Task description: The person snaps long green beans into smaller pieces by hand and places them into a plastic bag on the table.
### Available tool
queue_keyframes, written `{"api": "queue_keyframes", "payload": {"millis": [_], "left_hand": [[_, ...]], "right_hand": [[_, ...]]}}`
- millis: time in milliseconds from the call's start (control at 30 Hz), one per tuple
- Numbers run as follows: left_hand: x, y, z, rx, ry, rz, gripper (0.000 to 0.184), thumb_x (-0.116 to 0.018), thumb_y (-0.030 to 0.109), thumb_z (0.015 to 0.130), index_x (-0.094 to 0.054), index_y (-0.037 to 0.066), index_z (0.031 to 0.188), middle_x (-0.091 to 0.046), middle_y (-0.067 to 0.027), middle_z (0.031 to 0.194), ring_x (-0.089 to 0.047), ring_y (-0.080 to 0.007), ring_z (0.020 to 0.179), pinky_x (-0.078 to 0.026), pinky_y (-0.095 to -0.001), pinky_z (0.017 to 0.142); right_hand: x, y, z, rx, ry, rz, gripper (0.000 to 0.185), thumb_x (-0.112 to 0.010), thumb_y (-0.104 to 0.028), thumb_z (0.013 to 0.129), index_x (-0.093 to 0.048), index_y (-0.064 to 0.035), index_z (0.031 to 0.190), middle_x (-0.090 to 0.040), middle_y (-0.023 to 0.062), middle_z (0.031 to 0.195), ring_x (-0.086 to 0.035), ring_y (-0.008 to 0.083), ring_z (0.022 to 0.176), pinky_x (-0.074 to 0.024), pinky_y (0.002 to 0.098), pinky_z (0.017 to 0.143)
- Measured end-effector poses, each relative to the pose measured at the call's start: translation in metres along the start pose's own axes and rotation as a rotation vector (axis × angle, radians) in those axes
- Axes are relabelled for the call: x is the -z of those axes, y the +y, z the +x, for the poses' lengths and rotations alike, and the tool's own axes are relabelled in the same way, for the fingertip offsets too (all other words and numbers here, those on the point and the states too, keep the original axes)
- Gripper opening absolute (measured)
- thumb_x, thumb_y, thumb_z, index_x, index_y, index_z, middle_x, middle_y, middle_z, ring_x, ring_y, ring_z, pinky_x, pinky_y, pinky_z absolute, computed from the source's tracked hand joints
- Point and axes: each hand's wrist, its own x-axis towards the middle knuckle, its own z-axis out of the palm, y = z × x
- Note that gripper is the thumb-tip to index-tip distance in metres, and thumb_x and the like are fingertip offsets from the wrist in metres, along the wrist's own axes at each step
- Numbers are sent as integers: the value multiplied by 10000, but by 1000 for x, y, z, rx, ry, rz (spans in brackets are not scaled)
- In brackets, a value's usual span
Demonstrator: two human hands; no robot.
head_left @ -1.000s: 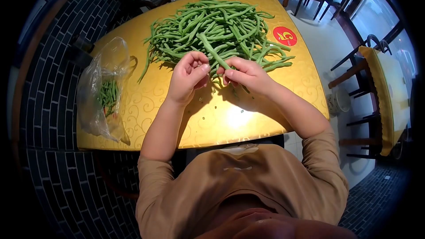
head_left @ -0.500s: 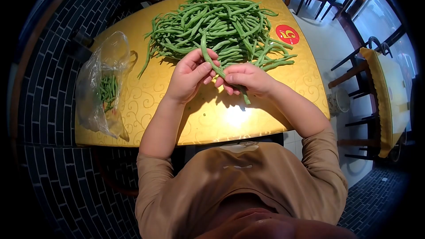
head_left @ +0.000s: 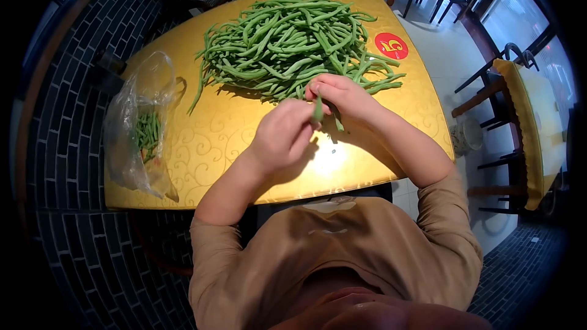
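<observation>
My left hand (head_left: 282,133) is closed, its fingers pinching a green bean (head_left: 318,112) whose end points up toward me. Close against it, my right hand (head_left: 343,96) is closed too, with a length of bean (head_left: 339,121) hanging below its fingers. Whether both hands grip one bent bean or two separate pieces, I cannot tell. Just beyond my hands lies a big heap of long green beans (head_left: 278,40). At the left, a clear plastic bag (head_left: 122,131) stands open on the table with short bean pieces (head_left: 148,131) inside.
A gold patterned cloth covers the table (head_left: 202,171). Tiny green scraps lie below my hands. A round red sticker (head_left: 391,46) is at the right of the heap. A dark brick wall (head_left: 67,140) runs along the left; another table (head_left: 541,125) stands to the right.
My left hand has turned over and come lower, toward me. The bean, stretched lengthwise between both hands before, now shows an end at the left fingers and another below the right hand.
</observation>
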Motion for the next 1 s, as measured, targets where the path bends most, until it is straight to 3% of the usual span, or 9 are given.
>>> {"api": "queue_keyframes", "payload": {"millis": [67,100,167,367,567,667,700,800,1000], "left_hand": [[-4,-12,-7,455,103,-541,395,-535,-53,816,-443,-3,1196,-581,-93,907,-552,-124,696,-475,-227,564],[-3,-18,-7,497,89,-707,543,-509,-46,844,-275,23,1329,-574,-88,935,-545,-91,698,-472,-210,561],[-10,-20,-8,580,65,-811,607,-501,-56,844,-212,46,1368,-573,-95,933,-554,-100,692,-475,-207,567],[-17,-16,-5,723,-19,-850,760,-493,-89,821,-95,136,1428,-569,-108,908,-587,-132,720,-480,-230,596],[-16,-13,-5,705,-102,-683,595,-521,-49,839,-283,67,1371,-584,-83,899,-593,-118,710,-489,-227,571],[-9,-31,-10,567,-89,-493,420,-552,-10,842,-455,40,1247,-581,-54,842,-576,-97,675,-478,-216,566],[-10,-33,-11,555,-16,-488,260,-584,18,830,-562,28,1090,-590,-50,839,-564,-94,645,-465,-200,567],[-4,-37,-9,298,-75,-169,204,-622,25,796,-597,35,998,-599,-58,838,-562,-109,643,-462,-202,576],[-2,-25,-3,210,-117,-18,187,-666,83,747,-601,65,921,-587,-91,832,-585,-246,691,-489,-310,589]], "right_hand": [[-1,-11,-4,-11,-25,244,156,-508,-195,901,-536,-44,929,-478,-3,653,-416,82,562,-351,229,498],[-4,-18,-9,-51,-10,359,153,-528,-186,893,-528,-41,941,-477,-4,655,-414,74,568,-343,218,488],[-1,-19,-10,-78,-11,535,214,-614,-161,849,-507,-34,984,-495,-3,671,-399,43,540,-298,172,443],[1,-11,-11,-61,-42,295,292,-605,-189,855,-527,-11,1072,-547,17,724,-409,39,486,-285,180,417],[3,-16,-10,-43,-104,171,276,-597,-200,858,-565,-2,1048,-586,25,745,-497,61,556,-363,180,493],[20,-12,-7,-135,-197,-52,216,-606,-184,846,-609,-4,966,-610,29,753,-541,74,611,-409,199,564],[21,-17,-7,-144,-241,-106,202,-611,-179,841,-618,-4,941,-611,28,750,-536,72,603,-409,202,561],[17,-28,-10,-213,-319,-126,172,-635,-162,813,-643,-2,874,-616,23,732,-522,66,574,-406,206,548],[19,-19,-11,-390,-312,58,159,-635,-154,802,-632,3,831,-612,37,672,-491,68,470,-347,176,399]]}}
